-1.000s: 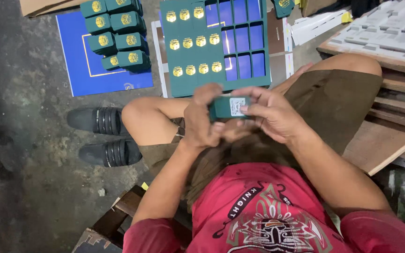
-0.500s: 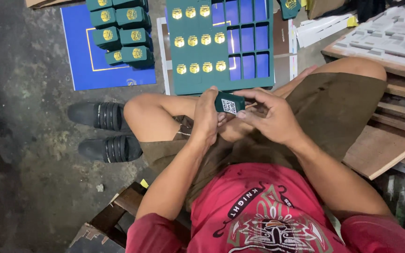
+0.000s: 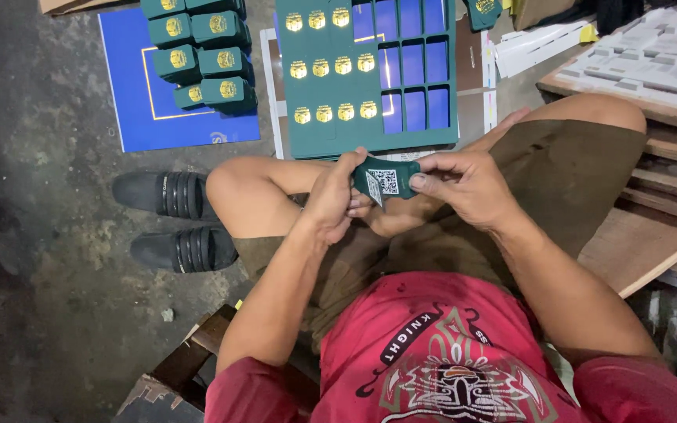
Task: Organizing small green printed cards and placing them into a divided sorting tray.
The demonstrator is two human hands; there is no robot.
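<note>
Both my hands hold one small dark green box (image 3: 386, 178) above my lap. My left hand (image 3: 334, 196) grips its left end, thumb on top, by an open white end flap. My right hand (image 3: 464, 185) pinches its right end. Just beyond the box, on the floor, lies a green tray (image 3: 319, 133) divided into blue compartments. Gold-marked green boxes fill its left columns; the right columns show bare blue bottoms.
A stack of finished green boxes (image 3: 205, 51) sits on a blue sheet (image 3: 131, 117) at the upper left. Two black sandals (image 3: 170, 219) lie left of my knee. Wooden boards with grey trays (image 3: 652, 63) are at the right. A wooden stool edge (image 3: 190, 352) is below.
The box has been turned in my hands, showing its printed face and an open end flap. My hands have spread slightly apart on its ends.
</note>
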